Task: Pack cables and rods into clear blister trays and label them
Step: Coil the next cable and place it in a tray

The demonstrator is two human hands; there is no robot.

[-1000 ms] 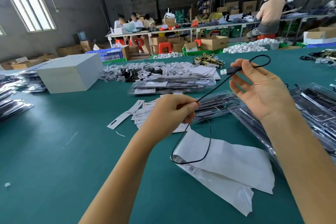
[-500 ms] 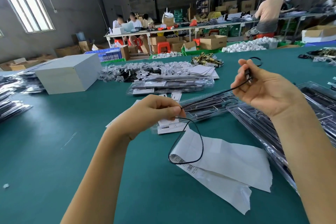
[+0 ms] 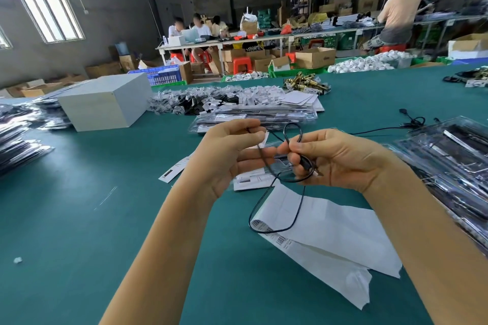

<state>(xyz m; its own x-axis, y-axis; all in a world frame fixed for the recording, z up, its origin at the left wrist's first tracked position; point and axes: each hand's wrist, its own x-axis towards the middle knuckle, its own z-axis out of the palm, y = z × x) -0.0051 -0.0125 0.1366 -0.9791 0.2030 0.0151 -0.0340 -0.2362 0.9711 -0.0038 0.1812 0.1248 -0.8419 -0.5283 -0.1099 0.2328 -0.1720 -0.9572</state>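
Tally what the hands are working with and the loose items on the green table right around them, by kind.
Hands: 2, left hand and right hand
Black cable held in both: 1
Second black cable on the table: 1
White backing sheets: 1 pile
White box: 1
Total: 6

— Where is room lying open for my hands?
— Bare green table (image 3: 79, 219) is spreading left. Blister trays (image 3: 449, 166) are crowding my right, white paper sheets (image 3: 330, 232) are lying underneath, the tray stack (image 3: 253, 119) and box (image 3: 105, 103) are blocking ahead.
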